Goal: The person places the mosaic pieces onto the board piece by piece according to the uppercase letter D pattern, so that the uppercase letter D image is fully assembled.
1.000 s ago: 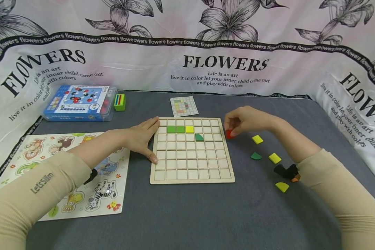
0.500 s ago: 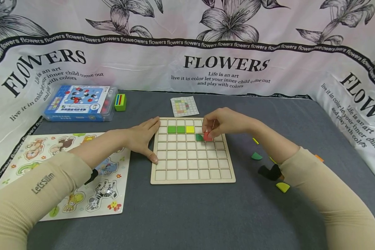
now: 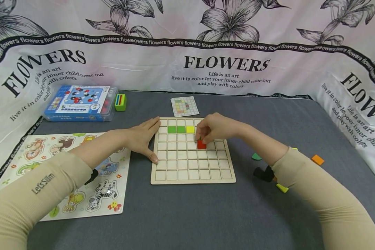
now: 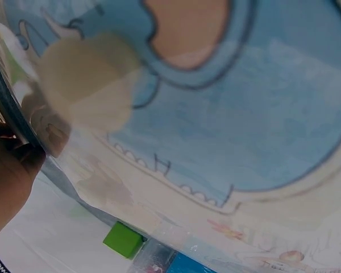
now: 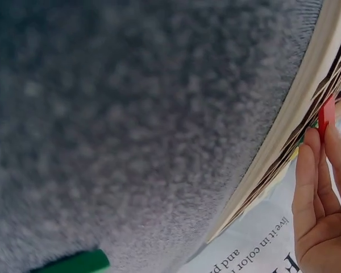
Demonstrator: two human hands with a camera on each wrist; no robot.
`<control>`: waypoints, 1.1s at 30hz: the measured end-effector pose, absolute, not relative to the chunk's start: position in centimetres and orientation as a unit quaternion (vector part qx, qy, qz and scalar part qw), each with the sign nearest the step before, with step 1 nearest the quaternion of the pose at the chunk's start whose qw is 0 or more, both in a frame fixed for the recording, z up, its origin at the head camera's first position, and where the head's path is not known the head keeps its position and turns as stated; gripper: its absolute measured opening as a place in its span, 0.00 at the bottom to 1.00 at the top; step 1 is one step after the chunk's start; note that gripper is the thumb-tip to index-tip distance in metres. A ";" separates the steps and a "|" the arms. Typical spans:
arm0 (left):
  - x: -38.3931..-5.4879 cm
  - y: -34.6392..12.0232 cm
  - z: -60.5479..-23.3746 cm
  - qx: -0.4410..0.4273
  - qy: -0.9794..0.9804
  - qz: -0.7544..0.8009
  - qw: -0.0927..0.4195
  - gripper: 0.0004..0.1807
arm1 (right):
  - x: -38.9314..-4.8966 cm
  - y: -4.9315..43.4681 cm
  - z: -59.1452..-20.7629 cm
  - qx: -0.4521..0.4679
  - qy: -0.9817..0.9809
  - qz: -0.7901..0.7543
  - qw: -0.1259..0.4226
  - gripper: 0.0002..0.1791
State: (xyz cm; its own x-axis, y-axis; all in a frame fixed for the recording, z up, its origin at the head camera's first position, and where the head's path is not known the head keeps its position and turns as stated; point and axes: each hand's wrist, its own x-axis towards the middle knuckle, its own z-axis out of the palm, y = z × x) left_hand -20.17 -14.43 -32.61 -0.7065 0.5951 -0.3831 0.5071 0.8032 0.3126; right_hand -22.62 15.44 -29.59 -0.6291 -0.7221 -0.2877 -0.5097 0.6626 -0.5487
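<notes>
A wooden grid board (image 3: 178, 165) lies in the middle of the table in the head view. My left hand (image 3: 140, 139) rests along its left edge, fingers straight and thumb spread. Between the thumb and fingers of my right hand (image 3: 220, 126) is a red square tile (image 3: 201, 145), held over a cell in the third row or so. The right wrist view shows the red tile (image 5: 327, 116) pinched on edge close to the board. Two green square tiles (image 3: 176, 129) and a yellow square tile (image 3: 190, 129) sit side by side in the second row.
Right of the board lie a green quarter-round piece (image 3: 256, 156), a yellow piece (image 3: 282, 188) and an orange tile (image 3: 317, 159). Behind it is a printed pattern card (image 3: 185, 106). At left are an animal puzzle board (image 3: 112, 187), a blue boxed set (image 3: 81, 104) and a small green box (image 3: 120, 104).
My right hand has carried the red tile from beside the board's right edge leftward over the grid, then slightly nearer. It now covers the green quarter-round piece on the board. My left hand stays put.
</notes>
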 end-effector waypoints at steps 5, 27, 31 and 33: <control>-20.2 -14.4 -32.6 0.296 0.920 0.088 0.241 0.79 | -22.5 15.4 -29.7 -0.356 0.876 -0.214 0.244 0.09; -20.3 -14.4 -32.7 0.296 0.921 0.078 0.239 0.76 | -22.3 15.2 -30.2 -0.346 0.893 -0.217 0.189 0.08; -20.3 -14.4 -32.7 0.296 0.921 0.078 0.239 0.76 | -22.3 15.0 -30.1 -0.349 0.894 -0.218 0.178 0.06; -20.3 -14.4 -32.6 0.296 0.921 0.077 0.241 0.77 | -22.3 15.2 -29.8 -0.347 0.895 -0.223 0.172 0.05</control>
State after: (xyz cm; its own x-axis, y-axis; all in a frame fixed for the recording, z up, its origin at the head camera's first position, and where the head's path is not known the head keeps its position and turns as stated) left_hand -20.32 -14.36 -32.65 -0.7093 0.5821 -0.3977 0.5080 0.8131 0.2842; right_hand -22.28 15.17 -29.80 -0.6999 -0.6977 -0.1527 -0.5445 0.6596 -0.5181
